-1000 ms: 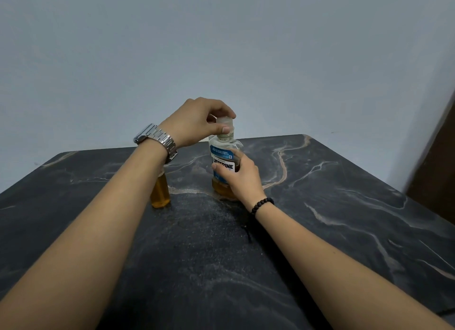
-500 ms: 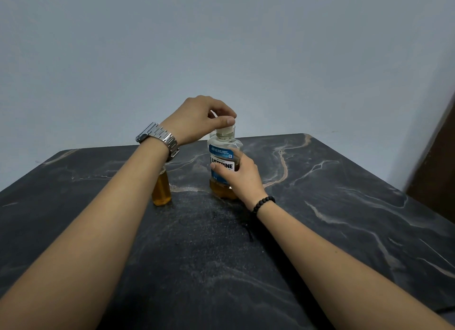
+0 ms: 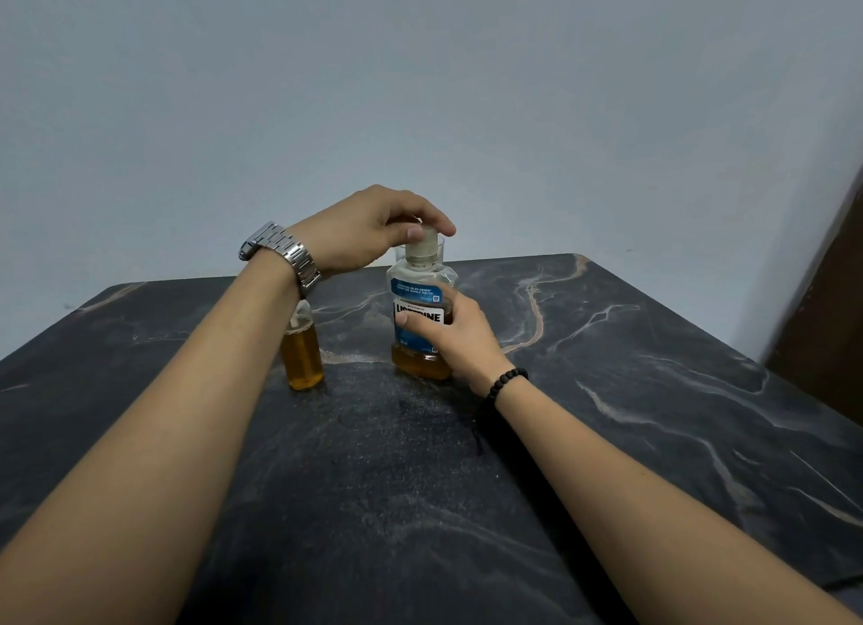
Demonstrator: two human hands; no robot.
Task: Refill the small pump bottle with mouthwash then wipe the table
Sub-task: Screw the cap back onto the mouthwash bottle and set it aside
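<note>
At the far middle of the dark marbled worktop stands the Listerine mouthwash bottle, upright, amber liquid low in its base. The right hand wraps its fingers round the labelled body, and the left hand, steel watch at the wrist, pinches the clear cap from above. This looks like capping or uncapping, I can't tell which; either way, the job is to hold the body firmly down on the worktop and turn the cap squarely, not at a tilt. Just beside it, under the left wrist, sits the small pump bottle, amber-filled, its top hidden. The label reads "LISTERINE" in bold black, on blue; the finer print above is too small to read.
</note>
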